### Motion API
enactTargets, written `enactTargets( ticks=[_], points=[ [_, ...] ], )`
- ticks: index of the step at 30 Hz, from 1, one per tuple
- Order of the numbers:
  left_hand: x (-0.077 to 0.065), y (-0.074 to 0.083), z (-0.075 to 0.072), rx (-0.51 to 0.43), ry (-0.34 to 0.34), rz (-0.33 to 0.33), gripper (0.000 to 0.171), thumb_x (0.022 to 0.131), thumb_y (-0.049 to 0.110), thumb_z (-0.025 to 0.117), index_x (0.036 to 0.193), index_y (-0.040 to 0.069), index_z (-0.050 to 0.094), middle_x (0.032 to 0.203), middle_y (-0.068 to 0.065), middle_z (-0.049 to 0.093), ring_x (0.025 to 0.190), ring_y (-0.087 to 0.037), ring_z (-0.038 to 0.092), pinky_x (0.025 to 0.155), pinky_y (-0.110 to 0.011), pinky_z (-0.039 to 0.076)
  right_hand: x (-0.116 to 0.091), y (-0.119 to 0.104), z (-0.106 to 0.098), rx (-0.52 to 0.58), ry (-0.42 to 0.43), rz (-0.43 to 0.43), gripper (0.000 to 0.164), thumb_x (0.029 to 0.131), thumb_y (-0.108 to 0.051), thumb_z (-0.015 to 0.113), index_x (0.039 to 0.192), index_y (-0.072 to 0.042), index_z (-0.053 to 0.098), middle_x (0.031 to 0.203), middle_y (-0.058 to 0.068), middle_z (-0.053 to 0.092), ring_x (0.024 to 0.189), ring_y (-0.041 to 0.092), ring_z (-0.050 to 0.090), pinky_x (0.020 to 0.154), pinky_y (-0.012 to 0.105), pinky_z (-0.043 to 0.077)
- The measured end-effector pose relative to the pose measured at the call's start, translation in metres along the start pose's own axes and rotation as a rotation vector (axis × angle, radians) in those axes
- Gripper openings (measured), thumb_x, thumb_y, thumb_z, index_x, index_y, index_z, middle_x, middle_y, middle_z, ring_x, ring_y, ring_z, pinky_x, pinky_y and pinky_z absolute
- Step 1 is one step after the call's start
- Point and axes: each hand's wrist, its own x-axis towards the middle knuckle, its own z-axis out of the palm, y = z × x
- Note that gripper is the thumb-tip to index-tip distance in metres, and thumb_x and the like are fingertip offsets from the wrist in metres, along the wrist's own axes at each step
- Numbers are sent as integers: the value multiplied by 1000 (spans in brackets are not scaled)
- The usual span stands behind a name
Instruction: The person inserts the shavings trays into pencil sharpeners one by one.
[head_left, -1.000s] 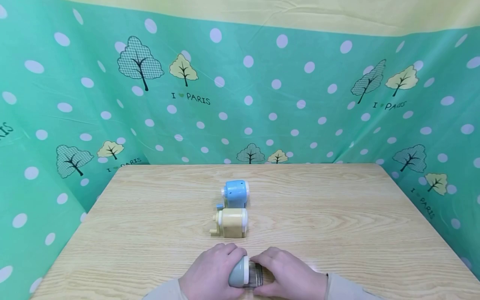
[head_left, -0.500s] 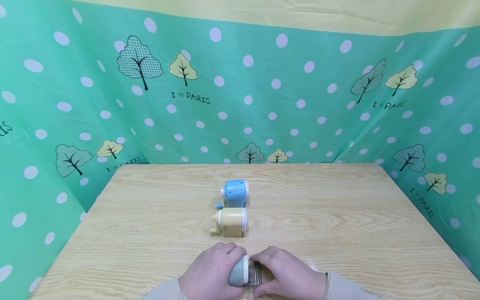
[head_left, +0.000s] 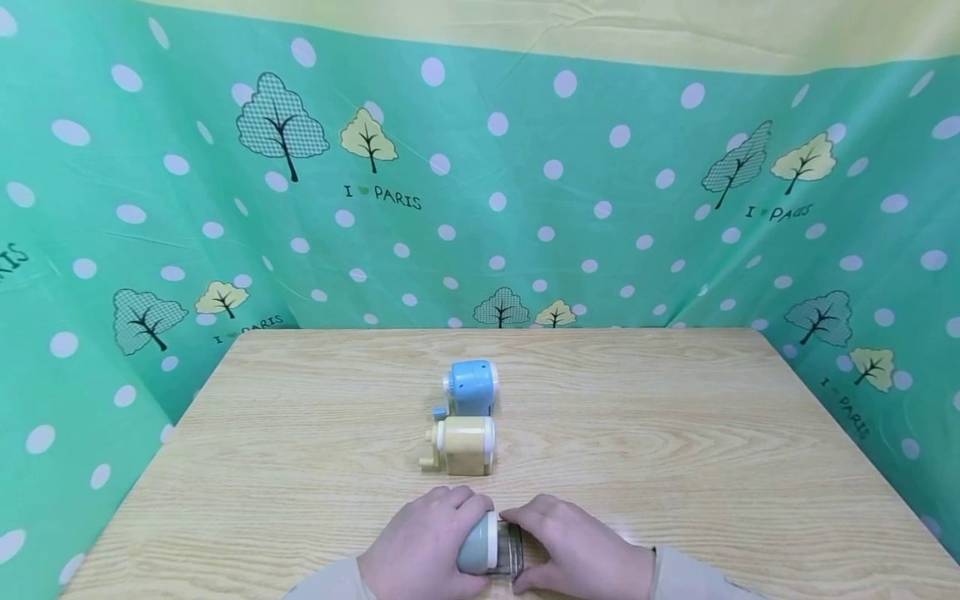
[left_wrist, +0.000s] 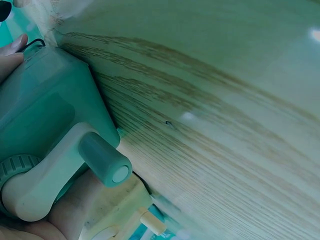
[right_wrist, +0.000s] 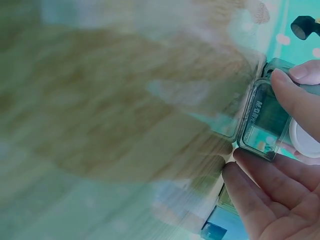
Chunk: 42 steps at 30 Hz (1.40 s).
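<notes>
Near the front edge of the table, my left hand (head_left: 423, 542) grips the grey-green body of a crank pencil sharpener (head_left: 472, 546) from its left side. A clear shavings drawer (head_left: 512, 550) sticks out past the sharpener's white rim on the right. My right hand (head_left: 577, 546) pinches that drawer between thumb and fingers. Seen from the right wrist, the thumb lies over one edge of the clear drawer (right_wrist: 262, 120) and fingertips touch the opposite edge. The left wrist view shows the sharpener's crank handle (left_wrist: 105, 159), untouched by fingers. My left palm hides much of the body.
Just beyond my hands stands a cream-yellow crank sharpener (head_left: 467, 446), its handle pointing left. Behind it is a blue one (head_left: 472, 388). All are on a wood-grain table (head_left: 675, 433), with a green dotted curtain (head_left: 525, 167) around its back and sides.
My right thumb has shifted very slightly at the drawer's near edge. Otherwise both hands and the sharpeners stay in place.
</notes>
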Motion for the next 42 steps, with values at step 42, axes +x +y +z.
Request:
enactTargets(
  ticks=[42],
  points=[
    [0, -1, 0, -24, 16, 15, 52, 64, 41, 85, 104, 17, 64, 92, 9, 59, 76, -3, 49, 62, -20, 46, 16, -1, 6, 49, 13, -75, 59, 81, -48, 73, 119, -3, 70, 105, -2, 73, 93, 0, 60, 79, 19, 52]
  ],
)
